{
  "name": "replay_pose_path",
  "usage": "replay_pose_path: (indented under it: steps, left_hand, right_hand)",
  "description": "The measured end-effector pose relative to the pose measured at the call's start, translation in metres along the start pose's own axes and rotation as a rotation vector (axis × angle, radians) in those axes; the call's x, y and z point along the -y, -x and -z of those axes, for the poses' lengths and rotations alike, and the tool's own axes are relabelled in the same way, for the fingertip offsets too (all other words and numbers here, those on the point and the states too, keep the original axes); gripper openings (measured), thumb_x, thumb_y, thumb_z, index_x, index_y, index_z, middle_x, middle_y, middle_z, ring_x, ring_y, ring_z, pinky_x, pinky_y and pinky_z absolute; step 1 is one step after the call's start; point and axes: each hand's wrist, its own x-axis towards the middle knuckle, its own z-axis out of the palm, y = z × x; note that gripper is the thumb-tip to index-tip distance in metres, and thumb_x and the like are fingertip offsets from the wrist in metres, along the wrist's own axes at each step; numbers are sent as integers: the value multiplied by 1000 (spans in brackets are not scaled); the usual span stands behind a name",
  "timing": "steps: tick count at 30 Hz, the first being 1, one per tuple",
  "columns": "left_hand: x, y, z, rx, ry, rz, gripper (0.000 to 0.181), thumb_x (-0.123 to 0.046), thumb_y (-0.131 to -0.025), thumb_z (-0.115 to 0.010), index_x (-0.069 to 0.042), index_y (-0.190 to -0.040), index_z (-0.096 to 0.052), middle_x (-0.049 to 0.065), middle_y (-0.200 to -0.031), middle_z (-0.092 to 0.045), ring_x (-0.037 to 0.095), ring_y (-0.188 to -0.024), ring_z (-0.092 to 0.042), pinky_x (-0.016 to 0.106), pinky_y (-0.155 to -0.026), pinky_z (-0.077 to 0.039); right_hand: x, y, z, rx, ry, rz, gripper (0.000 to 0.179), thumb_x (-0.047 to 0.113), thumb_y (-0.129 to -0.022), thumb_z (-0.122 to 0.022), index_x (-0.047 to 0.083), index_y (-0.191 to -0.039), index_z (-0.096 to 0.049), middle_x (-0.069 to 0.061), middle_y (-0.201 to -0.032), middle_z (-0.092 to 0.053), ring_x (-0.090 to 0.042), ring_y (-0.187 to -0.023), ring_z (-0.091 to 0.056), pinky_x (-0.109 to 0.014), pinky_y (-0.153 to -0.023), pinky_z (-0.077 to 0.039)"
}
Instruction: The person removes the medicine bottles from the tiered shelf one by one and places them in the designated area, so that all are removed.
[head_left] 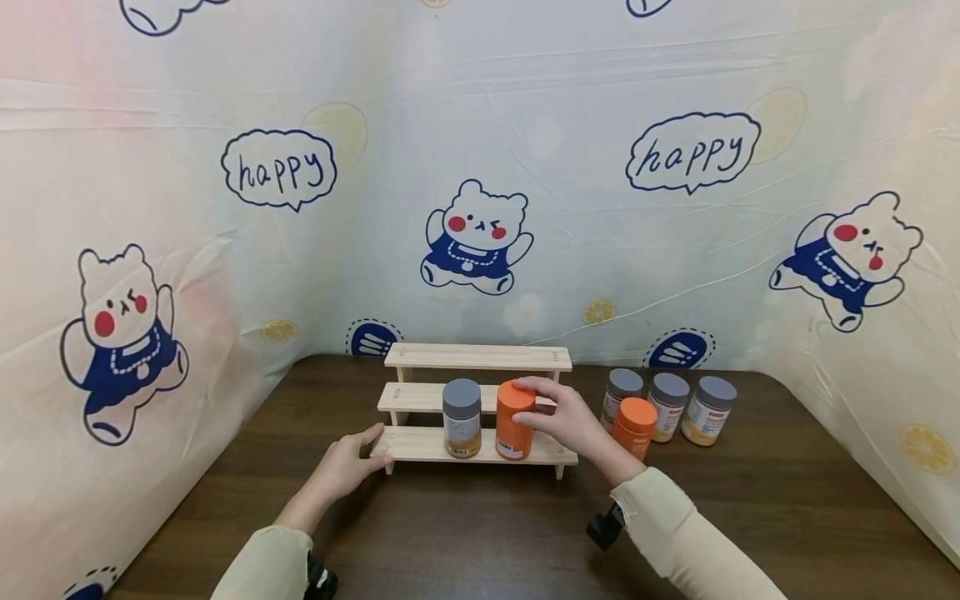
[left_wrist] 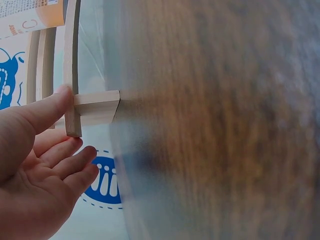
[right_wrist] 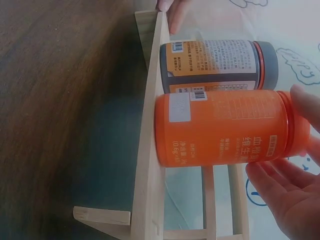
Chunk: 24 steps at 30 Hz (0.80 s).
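Observation:
A three-tier wooden step rack [head_left: 420, 444] stands on the table. My left hand [head_left: 345, 471] pinches the left end of its lowest step; in the left wrist view the thumb [left_wrist: 55, 105] lies on the board's front edge, the other fingers beyond it. On that same step, an orange supplement bottle [head_left: 514, 433] stands upright, and my right hand [head_left: 566, 419] grips it around the lid and upper side from the right. Just left of it is a grey-lidded bottle [head_left: 462, 423] with a grey and orange label, also seen beside it in the right wrist view.
Right of the rack, another orange bottle [head_left: 634, 421] stands partly behind my right forearm. Three grey-lidded bottles are grouped around it, the rightmost one [head_left: 708, 412] farthest out. A printed cloth [head_left: 577, 275] hangs behind the dark wooden table [head_left: 480, 533].

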Motion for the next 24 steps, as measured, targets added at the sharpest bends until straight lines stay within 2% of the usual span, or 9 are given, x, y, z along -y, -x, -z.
replay_pose_path:
  steps: [6, 24]
  left_hand:
    - [0, 0, 0, -8, -4, -8, 60, -22, -85, -68, 3, -134, -44, 27, -128, -47, 39, -118, -44, 53, -90, -38]
    - [0, 1, 0, -1, 5, 0, 61, -23, -85, -68, 3, -134, -44, 26, -130, -46, 39, -119, -43, 53, -90, -38]
  right_hand:
    - [0, 0, -2, -8, 6, -7, 49, 17, -81, -72, 6, -126, -56, -11, -121, -56, -27, -108, -55, -44, -88, -44]
    - [3, 2, -1, -16, 5, -16, 47, 16, -81, -72, 6, -124, -58, -12, -120, -57, -27, -106, -56, -42, -86, -46]
